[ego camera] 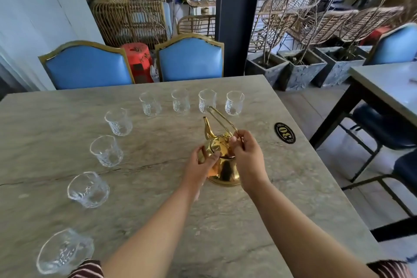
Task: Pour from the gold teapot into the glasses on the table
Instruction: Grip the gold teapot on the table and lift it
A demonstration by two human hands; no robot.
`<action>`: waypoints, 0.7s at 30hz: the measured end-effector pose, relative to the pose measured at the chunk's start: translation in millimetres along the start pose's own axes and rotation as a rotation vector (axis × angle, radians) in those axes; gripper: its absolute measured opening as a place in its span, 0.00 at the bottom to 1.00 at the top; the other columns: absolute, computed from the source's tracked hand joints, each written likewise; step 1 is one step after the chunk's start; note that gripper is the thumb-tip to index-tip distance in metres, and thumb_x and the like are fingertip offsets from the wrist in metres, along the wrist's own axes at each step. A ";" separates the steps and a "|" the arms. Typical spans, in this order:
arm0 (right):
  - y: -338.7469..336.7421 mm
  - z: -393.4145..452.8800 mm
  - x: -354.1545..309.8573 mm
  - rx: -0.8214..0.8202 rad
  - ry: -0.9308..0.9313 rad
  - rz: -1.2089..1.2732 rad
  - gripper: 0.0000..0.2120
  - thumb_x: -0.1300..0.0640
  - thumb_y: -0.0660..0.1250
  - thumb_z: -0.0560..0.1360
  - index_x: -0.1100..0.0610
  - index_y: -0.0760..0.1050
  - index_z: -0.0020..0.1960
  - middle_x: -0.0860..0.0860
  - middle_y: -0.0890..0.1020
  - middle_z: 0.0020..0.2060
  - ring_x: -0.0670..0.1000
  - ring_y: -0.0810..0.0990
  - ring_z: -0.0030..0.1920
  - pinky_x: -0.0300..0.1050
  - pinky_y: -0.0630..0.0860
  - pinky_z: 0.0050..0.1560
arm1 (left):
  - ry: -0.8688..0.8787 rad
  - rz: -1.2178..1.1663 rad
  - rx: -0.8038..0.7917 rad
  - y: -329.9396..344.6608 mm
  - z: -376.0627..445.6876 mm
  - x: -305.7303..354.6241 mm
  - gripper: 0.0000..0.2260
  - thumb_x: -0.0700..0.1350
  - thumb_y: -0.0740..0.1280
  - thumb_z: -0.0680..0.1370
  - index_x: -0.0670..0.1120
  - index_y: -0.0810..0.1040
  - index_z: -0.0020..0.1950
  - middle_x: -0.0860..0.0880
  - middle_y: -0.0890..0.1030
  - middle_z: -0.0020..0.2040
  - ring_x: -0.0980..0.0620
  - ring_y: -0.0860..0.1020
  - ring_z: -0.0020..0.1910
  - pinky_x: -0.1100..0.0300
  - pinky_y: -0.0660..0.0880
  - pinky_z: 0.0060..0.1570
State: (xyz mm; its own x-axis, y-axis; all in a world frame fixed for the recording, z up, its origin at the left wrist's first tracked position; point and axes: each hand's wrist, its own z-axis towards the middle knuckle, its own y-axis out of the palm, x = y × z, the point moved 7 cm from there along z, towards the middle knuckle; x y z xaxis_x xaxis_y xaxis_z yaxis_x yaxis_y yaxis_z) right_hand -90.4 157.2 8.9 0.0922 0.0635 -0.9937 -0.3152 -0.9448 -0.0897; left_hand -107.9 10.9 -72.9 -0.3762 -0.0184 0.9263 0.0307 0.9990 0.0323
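- The gold teapot stands on the stone surface, spout pointing away.
- Left hand is wrapped against the teapot's side.
- Right hand pinches the wire handle, tilted back.
- Eight empty glasses curve around the left and far edges.

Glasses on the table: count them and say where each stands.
8. Four line the far edge; four curve down the left side. None looks hidden.
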 end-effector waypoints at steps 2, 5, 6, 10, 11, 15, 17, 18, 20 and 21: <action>-8.4 10.0 -13.6 0.025 -0.022 0.007 0.03 0.57 0.64 0.80 0.53 0.76 0.51 0.53 0.80 0.38 0.48 0.74 0.36 0.46 0.74 0.40 | 0.038 0.023 -0.019 7.0 3.9 14.1 0.41 0.63 0.75 0.66 0.57 0.62 0.75 0.49 0.73 0.70 0.49 0.77 0.61 0.49 0.76 0.54; -17.0 26.8 -38.9 0.043 -0.074 -0.024 0.03 0.58 0.64 0.80 0.54 0.77 0.51 0.50 0.81 0.38 0.46 0.76 0.36 0.43 0.75 0.40 | 0.143 0.132 -0.033 20.9 9.4 41.0 0.40 0.64 0.72 0.69 0.60 0.58 0.77 0.48 0.71 0.71 0.49 0.77 0.62 0.48 0.76 0.60; -18.2 32.7 -45.7 0.045 -0.092 -0.043 0.03 0.57 0.64 0.80 0.54 0.77 0.51 0.50 0.82 0.39 0.47 0.77 0.37 0.45 0.77 0.41 | 0.187 0.169 -0.040 25.7 10.7 50.0 0.38 0.63 0.70 0.72 0.61 0.56 0.78 0.48 0.72 0.70 0.52 0.78 0.59 0.53 0.77 0.58; -23.5 63.8 -67.5 0.045 -0.151 -0.137 0.06 0.56 0.64 0.79 0.54 0.78 0.54 0.54 0.82 0.38 0.51 0.76 0.34 0.53 0.77 0.38 | 0.253 0.303 -0.074 42.6 39.1 63.9 0.30 0.75 0.64 0.67 0.77 0.58 0.68 0.38 0.74 0.66 0.39 0.77 0.61 0.41 0.75 0.62; -25.8 71.6 -71.0 0.047 -0.157 -0.153 0.07 0.56 0.63 0.79 0.54 0.78 0.55 0.54 0.82 0.37 0.51 0.75 0.33 0.52 0.76 0.36 | 0.259 0.327 -0.107 48.1 49.3 64.1 0.28 0.75 0.63 0.68 0.79 0.59 0.66 0.40 0.74 0.66 0.39 0.76 0.63 0.39 0.73 0.63; -36.5 100.8 -80.4 0.069 -0.177 -0.253 0.12 0.57 0.63 0.79 0.51 0.76 0.62 0.51 0.80 0.37 0.46 0.72 0.31 0.42 0.71 0.33 | 0.271 0.414 -0.173 65.8 63.6 82.5 0.24 0.70 0.60 0.73 0.73 0.63 0.69 0.40 0.77 0.60 0.43 0.79 0.55 0.46 0.77 0.59; -40.0 113.9 -84.0 0.069 -0.185 -0.270 0.16 0.58 0.63 0.79 0.46 0.72 0.65 0.50 0.79 0.36 0.45 0.71 0.29 0.41 0.71 0.31 | 0.285 0.404 -0.184 73.8 69.1 91.0 0.20 0.61 0.60 0.79 0.65 0.65 0.71 0.38 0.80 0.52 0.48 0.80 0.46 0.59 0.77 0.46; -40.9 120.2 -85.7 0.066 -0.192 -0.283 0.17 0.59 0.63 0.79 0.44 0.71 0.65 0.50 0.77 0.35 0.45 0.69 0.28 0.41 0.69 0.30 | 0.284 0.383 -0.192 77.9 72.2 93.5 0.19 0.56 0.60 0.82 0.62 0.65 0.73 0.41 0.80 0.49 0.50 0.79 0.43 0.63 0.76 0.41; -42.7 131.7 -88.9 0.060 -0.212 -0.348 0.16 0.60 0.62 0.79 0.44 0.73 0.62 0.48 0.76 0.35 0.43 0.67 0.26 0.36 0.66 0.27 | 0.266 0.346 -0.200 86.0 78.2 95.9 0.21 0.52 0.60 0.83 0.59 0.63 0.76 0.45 0.79 0.49 0.52 0.78 0.43 0.61 0.78 0.41; -43.0 137.0 -89.8 0.056 -0.218 -0.386 0.15 0.61 0.61 0.79 0.44 0.75 0.60 0.47 0.77 0.36 0.42 0.67 0.25 0.33 0.65 0.25 | 0.252 0.332 -0.199 89.5 80.0 97.0 0.22 0.52 0.59 0.83 0.59 0.61 0.77 0.45 0.79 0.53 0.52 0.78 0.46 0.59 0.80 0.42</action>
State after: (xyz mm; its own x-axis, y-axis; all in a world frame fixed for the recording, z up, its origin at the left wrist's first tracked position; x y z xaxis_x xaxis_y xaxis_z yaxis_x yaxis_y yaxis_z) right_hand -214.5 236.2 92.8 0.0143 0.4803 -0.8770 -0.3482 -0.8198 -0.4546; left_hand -215.7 101.9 -10.1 -0.0797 0.2669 0.9604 0.2982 0.9257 -0.2325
